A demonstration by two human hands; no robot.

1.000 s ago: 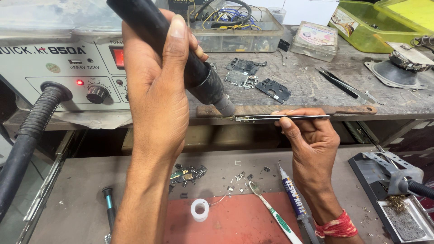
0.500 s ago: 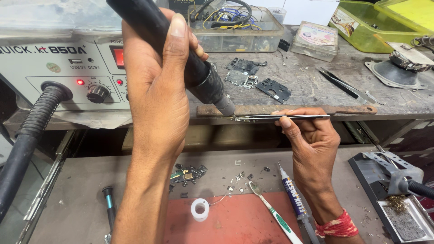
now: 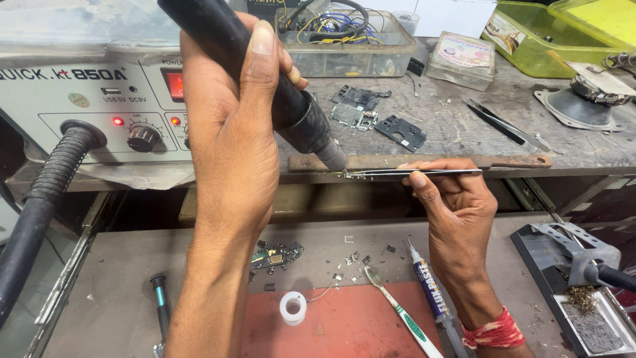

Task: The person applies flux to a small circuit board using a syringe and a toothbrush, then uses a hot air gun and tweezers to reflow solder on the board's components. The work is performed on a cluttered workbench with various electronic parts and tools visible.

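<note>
Cluttered bench edge: our left hand [image 3: 232,139] grips the hot-air wand [image 3: 265,79], nozzle just above the tweezers [image 3: 411,173] pinched in our right hand [image 3: 457,205]. Best we steady both wrists and keep the nozzle off the metal.

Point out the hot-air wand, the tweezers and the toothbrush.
hot-air wand [image 3: 301,122], head view, on the black barrel just below the fingers.
tweezers [image 3: 424,172], head view, on the metal arms near the right thumb.
toothbrush [image 3: 404,315], head view, on the white-and-green handle.
</note>
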